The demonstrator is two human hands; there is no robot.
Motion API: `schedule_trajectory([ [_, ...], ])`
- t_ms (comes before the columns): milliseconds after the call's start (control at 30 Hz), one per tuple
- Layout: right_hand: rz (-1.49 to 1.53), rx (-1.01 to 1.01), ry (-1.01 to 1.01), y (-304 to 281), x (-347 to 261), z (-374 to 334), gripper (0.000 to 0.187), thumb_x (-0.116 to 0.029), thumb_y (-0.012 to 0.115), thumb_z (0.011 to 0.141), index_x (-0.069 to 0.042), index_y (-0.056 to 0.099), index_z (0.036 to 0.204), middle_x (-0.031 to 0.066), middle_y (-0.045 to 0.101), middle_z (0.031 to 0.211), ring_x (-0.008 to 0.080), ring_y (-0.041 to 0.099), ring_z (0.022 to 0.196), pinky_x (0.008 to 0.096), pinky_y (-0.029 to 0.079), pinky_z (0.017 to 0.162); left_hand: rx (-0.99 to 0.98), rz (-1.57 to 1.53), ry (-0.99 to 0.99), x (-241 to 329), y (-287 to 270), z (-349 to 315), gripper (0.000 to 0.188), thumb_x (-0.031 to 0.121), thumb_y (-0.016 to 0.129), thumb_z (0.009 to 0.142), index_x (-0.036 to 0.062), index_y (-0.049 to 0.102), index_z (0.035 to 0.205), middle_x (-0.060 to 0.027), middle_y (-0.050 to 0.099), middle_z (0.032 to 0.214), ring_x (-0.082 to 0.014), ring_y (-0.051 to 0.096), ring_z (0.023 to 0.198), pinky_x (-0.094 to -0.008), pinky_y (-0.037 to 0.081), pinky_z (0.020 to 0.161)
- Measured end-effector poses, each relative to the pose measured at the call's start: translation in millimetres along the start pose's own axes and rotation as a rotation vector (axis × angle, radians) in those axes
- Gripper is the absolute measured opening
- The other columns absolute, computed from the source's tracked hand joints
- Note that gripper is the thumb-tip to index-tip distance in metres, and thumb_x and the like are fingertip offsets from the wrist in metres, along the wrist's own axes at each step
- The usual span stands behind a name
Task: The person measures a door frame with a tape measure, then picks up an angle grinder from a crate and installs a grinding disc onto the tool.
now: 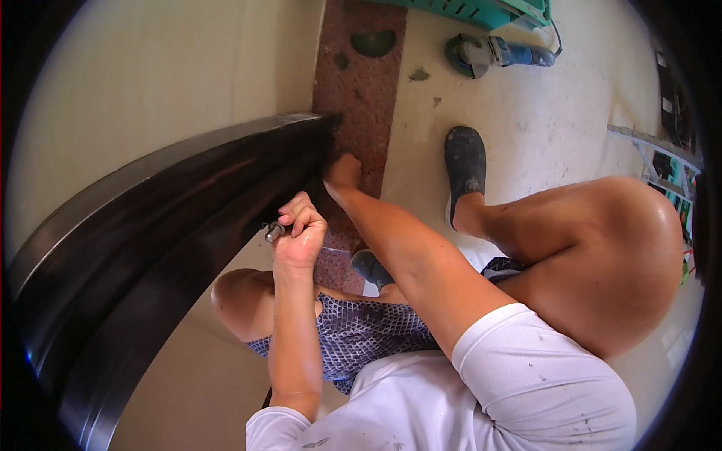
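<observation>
A dark brown wooden frame (173, 195) with a moulded profile runs from the lower left up to the wall and floor strip. My left hand (302, 231) is closed beside it around a metal tool with a rounded, shiny end (274, 233); the rest of the tool is hidden by my fingers and the shadow. My right hand (344, 173) reaches down to the foot of the frame, low over the reddish stone threshold (361, 98). Its fingers are lost in the dark there, so whether they hold anything cannot be seen.
A blue angle grinder (504, 54) with its cord lies on the pale floor, near a green plastic crate (481, 10). Dark shoes (465, 161) are on my feet. A metal stand or ladder (662, 150) is at the far right, with clutter behind it.
</observation>
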State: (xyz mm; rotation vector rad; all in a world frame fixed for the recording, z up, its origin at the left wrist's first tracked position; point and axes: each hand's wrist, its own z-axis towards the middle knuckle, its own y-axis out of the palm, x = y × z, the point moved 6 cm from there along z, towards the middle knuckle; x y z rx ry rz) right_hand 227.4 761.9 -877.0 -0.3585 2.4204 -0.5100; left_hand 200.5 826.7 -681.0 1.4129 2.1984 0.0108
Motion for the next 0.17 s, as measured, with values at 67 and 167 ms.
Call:
schedule_trajectory([
  [67,0.004,0.008,0.029,-2.2,-0.1,2.1,0.011,-0.003,0.073,0.087,0.006,0.08,0.089,0.0318,0.077,0.099,0.0477,0.077,0.098,0.0517,0.063,0.084,-0.035,0.025,0.01,2.0,-1.8,2.6,0.017,0.0,0.056,0.088,0.0066,0.049,0.075,-0.0027,0.051,0.066,-0.0097,0.046,0.05,-0.0231,0.028,0.043],
  [167,-0.105,-0.122,-0.028,8.3,-13.8,-0.6,0.016,-0.009,0.073,0.091,0.005,0.08,0.089,0.0301,0.078,0.1,0.0485,0.077,0.1,0.0496,0.064,0.086,-0.096,0.033,0.026,10.3,-1.8,3.3,0.016,0.001,0.057,0.09,0.0059,0.05,0.076,-0.0031,0.052,0.067,-0.0106,0.047,0.05,-0.0233,0.029,0.042],
])
